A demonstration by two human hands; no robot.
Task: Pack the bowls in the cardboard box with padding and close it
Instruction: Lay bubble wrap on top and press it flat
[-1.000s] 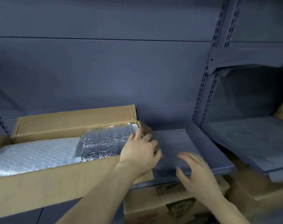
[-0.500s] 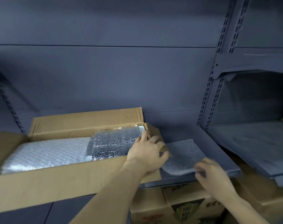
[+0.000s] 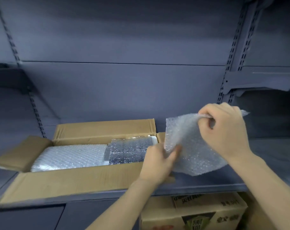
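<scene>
Both hands hold a bubble wrap sheet above the shelf: right hand pinching its top edge, left hand gripping its lower corner, just right of the open cardboard box.

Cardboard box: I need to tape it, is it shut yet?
Open: the cardboard box has flaps spread, padding showing inside.
</scene>
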